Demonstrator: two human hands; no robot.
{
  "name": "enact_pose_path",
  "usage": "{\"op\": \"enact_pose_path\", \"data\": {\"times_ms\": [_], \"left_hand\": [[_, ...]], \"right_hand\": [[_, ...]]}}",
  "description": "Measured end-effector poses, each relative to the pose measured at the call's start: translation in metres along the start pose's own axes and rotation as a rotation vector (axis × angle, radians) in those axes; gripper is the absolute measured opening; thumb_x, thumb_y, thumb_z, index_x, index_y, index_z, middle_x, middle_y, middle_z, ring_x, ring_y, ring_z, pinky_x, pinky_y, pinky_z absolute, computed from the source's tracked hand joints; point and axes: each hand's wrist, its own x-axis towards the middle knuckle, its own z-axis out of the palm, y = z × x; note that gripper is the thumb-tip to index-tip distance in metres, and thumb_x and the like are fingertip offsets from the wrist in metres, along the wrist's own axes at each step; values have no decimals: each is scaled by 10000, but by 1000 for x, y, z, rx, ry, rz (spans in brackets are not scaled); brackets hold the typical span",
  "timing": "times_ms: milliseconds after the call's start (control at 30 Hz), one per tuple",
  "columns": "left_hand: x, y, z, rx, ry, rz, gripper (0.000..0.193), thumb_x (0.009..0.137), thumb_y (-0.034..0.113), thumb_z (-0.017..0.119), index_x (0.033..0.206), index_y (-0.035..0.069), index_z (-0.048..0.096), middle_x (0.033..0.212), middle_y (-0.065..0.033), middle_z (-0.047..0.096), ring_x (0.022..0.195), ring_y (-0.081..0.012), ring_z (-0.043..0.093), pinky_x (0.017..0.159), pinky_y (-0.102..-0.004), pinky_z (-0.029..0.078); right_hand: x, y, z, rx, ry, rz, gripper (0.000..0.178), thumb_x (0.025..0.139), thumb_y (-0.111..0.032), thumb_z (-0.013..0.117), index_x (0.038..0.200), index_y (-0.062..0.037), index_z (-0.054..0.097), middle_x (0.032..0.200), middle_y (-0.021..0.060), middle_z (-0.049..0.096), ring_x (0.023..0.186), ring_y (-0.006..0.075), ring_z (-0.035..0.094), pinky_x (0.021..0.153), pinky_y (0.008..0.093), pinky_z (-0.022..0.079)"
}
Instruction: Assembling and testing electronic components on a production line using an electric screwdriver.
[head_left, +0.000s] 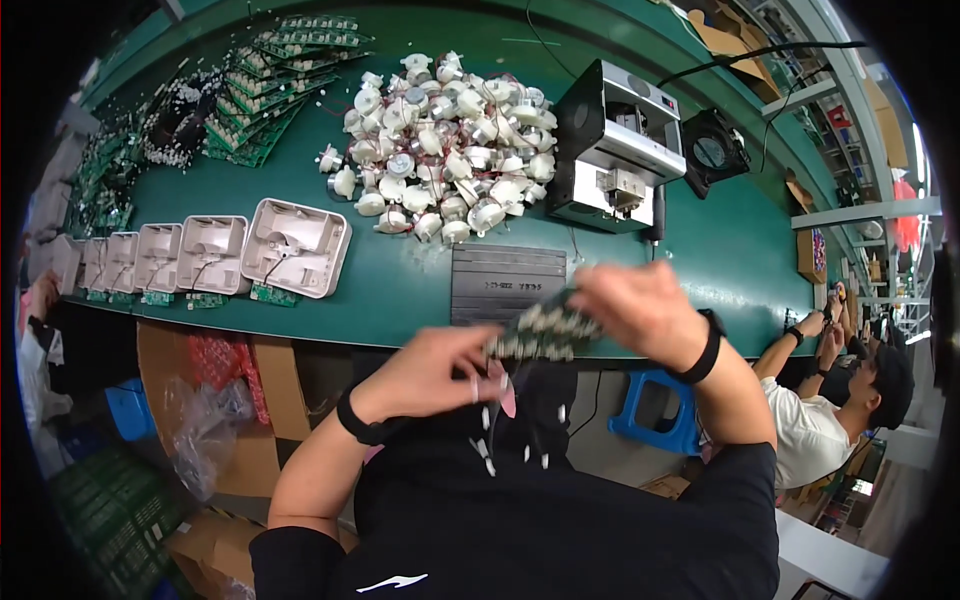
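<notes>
In front of my body, above the bench's front edge, a green circuit board panel (548, 333) with rows of pale connectors is held tilted between both hands. My right hand (640, 308) is closed on its upper right end and slightly blurred. My left hand (440, 370) grips the lower left end, fingers bent. Below the panel dangle thin dark wires with white plugs (488, 462). A small pink piece (508, 400) shows by my left fingers; its kind is unclear. Just beyond lies a dark grey ribbed mat (508, 283).
Behind the mat is a heap of white motor-like parts with red wires (450, 150). Pale plastic housings (295, 248) line the left front edge; stacked circuit boards (270, 90) lie behind. A metal-and-black machine (620, 150) stands right. A co-worker (825, 420) sits far right.
</notes>
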Motion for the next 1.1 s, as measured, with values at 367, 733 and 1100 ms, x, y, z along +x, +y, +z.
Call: {"op": "enact_pose_path", "data": {"times_ms": [367, 733, 1100], "left_hand": [[9, -30, -7, 627, 640, 265, 427, 809, 151, 835, 1182, 30, 666, 1090, -116, 661, 889, -295, 672, 769, -386, 549], [7, -39, -6, 762, 647, 332, 278, 820, 59, 790, 1078, 6, 701, 1062, -125, 654, 927, -321, 660, 792, -386, 537], [7, -39, -6, 748, 652, 337, 267, 837, 97, 786, 1089, 65, 705, 1059, -81, 637, 891, -280, 655, 761, -386, 539]], "right_hand": [[40, 28, 16, -248, -11, -51, 186, 910, -95, 723, 1015, -44, 578, 720, 56, 597, 583, 240, 624, 451, 392, 435], [50, 26, 18, -238, -101, -131, 183, 909, -108, 687, 1011, -57, 543, 681, 46, 515, 576, 215, 615, 452, 383, 441], [54, 24, 25, -287, -123, -148, 209, 885, -107, 689, 1035, -52, 553, 701, 41, 522, 598, 208, 627, 472, 371, 476]]}}
